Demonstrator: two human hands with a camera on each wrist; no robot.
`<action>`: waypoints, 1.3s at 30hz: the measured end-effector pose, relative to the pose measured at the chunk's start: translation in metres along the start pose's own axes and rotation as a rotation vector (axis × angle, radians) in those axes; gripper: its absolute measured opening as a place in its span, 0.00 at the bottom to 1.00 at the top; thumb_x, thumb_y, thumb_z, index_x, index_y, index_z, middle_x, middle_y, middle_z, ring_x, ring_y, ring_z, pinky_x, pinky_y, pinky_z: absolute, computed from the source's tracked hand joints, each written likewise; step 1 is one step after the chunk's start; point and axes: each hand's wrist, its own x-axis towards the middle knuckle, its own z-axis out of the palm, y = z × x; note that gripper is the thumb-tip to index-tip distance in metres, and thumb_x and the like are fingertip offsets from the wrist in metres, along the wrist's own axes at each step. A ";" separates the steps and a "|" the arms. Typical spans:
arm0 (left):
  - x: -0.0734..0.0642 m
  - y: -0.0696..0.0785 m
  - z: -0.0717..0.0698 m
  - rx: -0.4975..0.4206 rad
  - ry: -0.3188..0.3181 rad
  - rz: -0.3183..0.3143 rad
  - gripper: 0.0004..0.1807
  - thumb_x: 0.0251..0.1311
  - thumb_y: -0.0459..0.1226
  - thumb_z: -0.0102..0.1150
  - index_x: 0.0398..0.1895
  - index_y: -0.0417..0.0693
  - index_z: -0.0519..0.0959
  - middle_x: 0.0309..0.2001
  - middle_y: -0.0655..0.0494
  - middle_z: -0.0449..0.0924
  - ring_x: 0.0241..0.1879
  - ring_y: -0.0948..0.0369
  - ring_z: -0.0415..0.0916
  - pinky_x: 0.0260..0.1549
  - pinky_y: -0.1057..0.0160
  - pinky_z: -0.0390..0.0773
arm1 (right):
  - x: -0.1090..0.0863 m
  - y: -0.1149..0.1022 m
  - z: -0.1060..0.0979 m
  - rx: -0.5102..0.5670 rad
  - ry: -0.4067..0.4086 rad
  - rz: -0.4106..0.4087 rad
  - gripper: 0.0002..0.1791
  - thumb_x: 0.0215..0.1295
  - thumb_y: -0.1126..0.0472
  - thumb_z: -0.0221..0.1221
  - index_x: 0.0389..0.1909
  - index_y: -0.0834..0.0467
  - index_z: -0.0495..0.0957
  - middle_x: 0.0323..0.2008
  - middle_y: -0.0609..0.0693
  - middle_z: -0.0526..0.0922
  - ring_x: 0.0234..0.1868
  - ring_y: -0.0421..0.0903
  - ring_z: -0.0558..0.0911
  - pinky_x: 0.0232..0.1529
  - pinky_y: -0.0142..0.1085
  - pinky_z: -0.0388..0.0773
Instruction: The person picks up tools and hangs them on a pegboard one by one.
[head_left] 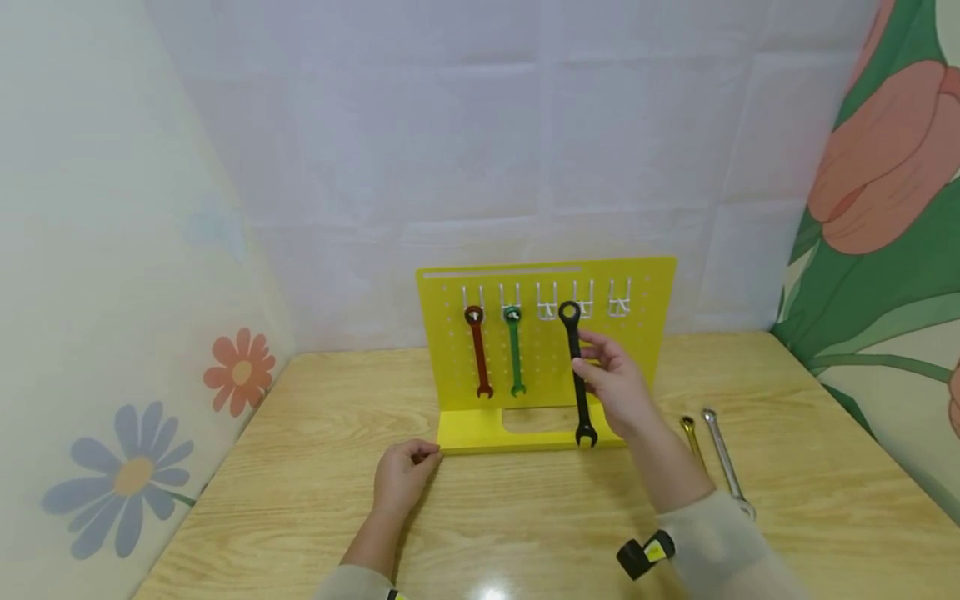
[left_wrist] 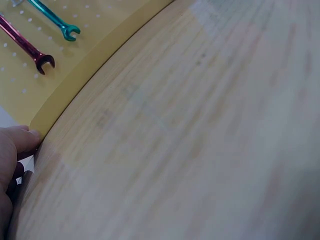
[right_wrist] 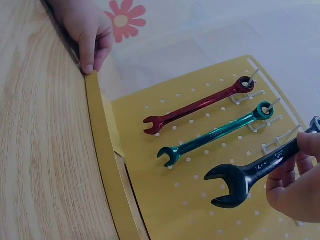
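My right hand (head_left: 618, 392) pinches a black combination wrench (head_left: 579, 383) by its shank, thumb in front and fingers behind. The wrench hangs upright before the yellow pegboard (head_left: 547, 367), ring end up, overlapping the fourth hook (head_left: 588, 293) in the head view. My left hand (head_left: 403, 477) pinches the front left corner of the board's base (head_left: 472, 432) between thumb and fingers. On the two leftmost hooks hang a red wrench (head_left: 480, 354) and a green wrench (head_left: 515, 354), open ends down; the right wrist view shows the red wrench (right_wrist: 200, 105) and green wrench (right_wrist: 220, 134) close up.
Wire hooks without wrenches include the third (head_left: 546, 302) and the rightmost (head_left: 618, 298). A gold wrench (head_left: 694, 442) and a silver wrench (head_left: 723, 454) lie on the wooden table (head_left: 300, 492) beside my right forearm. A white sheet (head_left: 390, 150) hangs behind the board.
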 end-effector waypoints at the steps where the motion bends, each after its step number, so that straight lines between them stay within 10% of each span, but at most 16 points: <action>1: 0.000 0.000 0.000 0.001 0.000 -0.001 0.04 0.57 0.33 0.66 0.32 0.42 0.87 0.33 0.52 0.86 0.32 0.63 0.74 0.32 0.67 0.73 | 0.001 0.001 0.002 -0.001 -0.002 0.002 0.25 0.69 0.71 0.53 0.66 0.60 0.66 0.38 0.40 0.72 0.38 0.37 0.72 0.38 0.30 0.69; 39: -0.001 0.003 -0.001 -0.013 -0.003 -0.015 0.04 0.58 0.33 0.65 0.33 0.43 0.87 0.34 0.52 0.86 0.32 0.63 0.75 0.32 0.67 0.74 | 0.040 0.033 0.030 -0.006 0.087 0.015 0.20 0.69 0.71 0.54 0.60 0.59 0.71 0.40 0.49 0.74 0.41 0.42 0.73 0.44 0.35 0.70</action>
